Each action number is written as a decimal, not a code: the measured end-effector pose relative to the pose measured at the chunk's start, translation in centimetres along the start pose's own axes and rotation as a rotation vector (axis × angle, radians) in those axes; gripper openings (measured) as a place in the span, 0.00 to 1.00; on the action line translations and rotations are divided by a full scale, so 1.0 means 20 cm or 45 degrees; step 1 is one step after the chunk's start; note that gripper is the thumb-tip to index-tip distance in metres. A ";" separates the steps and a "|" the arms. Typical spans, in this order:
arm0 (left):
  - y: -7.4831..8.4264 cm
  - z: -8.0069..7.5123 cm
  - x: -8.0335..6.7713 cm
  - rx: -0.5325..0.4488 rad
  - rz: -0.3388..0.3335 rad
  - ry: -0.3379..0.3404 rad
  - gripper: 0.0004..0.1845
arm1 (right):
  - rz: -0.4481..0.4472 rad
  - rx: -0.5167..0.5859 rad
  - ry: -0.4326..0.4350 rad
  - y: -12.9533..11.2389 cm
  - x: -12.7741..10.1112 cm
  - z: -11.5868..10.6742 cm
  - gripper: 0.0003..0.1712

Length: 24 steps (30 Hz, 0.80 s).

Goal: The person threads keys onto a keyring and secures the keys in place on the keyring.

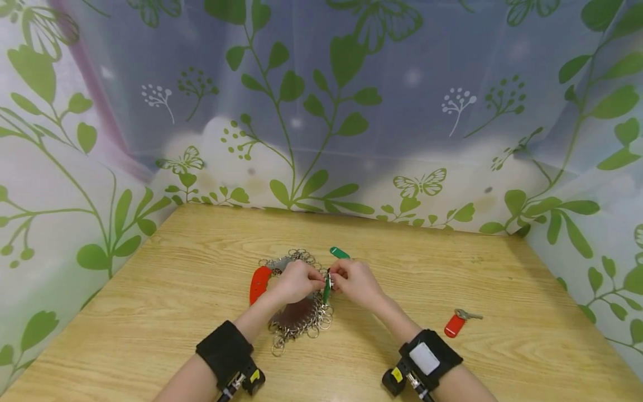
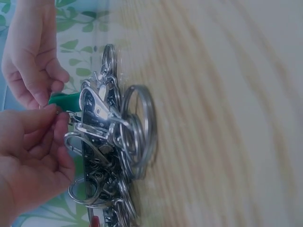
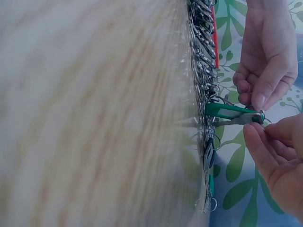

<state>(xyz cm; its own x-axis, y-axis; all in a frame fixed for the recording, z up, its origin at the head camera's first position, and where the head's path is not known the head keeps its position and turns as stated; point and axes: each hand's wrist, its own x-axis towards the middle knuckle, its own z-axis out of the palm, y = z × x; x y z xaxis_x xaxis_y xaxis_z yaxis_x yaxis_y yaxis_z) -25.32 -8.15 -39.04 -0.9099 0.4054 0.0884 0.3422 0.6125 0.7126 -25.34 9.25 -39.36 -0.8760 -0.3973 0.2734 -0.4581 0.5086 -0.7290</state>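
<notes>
Pinching with both hands, a person works on a green key tag (image 1: pixel 326 290) just above a pile of metal rings (image 1: pixel 301 321) in the middle of the head view, a bit below centre. The left hand (image 1: pixel 293 282) has its fingers curled in, with the tips pressed together on a small ring at the end of the tag. The right hand (image 1: pixel 354 282) does the same from the other side, its thumb and first finger clamped on that same little end. In the right wrist view the green key tag (image 3: pixel 227 111) sticks out flat from the pile, and a thin grey metal piece lies right beside it. The tag looks light and hard, like smooth plastic, so it could slip; a good place to hold it is probably the flat sides near the ring end. The rings look stiff, thin and shiny, and they seem tangled, so they may drag along when one is pulled. A long red tag (image 1: pixel 258 283) lies at the left edge of the pile, touching it. Another green tag (image 1: pixel 339 252) lies just above the hands. A small red tag with a key (image 1: pixel 458 322) lies well apart at the lower right. The table (image 1: pixel 452 262) is pale wood with lines in it, and it looks smooth. Around it hangs a curtain (image 1: pixel 351 111) with green leaves and butterflies.
</notes>
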 end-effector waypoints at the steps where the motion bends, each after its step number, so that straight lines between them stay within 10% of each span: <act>1: 0.00 0.00 0.00 0.000 -0.008 0.006 0.06 | -0.008 0.008 -0.006 0.00 0.00 0.00 0.04; 11: 0.00 0.00 0.00 -0.021 -0.062 0.034 0.07 | -0.137 -0.063 -0.022 -0.01 -0.01 0.00 0.04; 24: 0.00 0.01 -0.01 -0.043 -0.006 0.015 0.06 | 0.005 0.018 0.043 0.03 0.00 0.01 0.04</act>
<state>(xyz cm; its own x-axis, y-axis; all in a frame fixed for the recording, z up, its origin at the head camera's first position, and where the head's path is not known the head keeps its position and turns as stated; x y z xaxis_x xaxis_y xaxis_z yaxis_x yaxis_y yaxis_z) -25.15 -8.01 -39.18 -0.9143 0.3943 0.0927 0.3296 0.5912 0.7361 -25.55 9.43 -39.98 -0.8827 -0.3688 0.2912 -0.4524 0.4992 -0.7390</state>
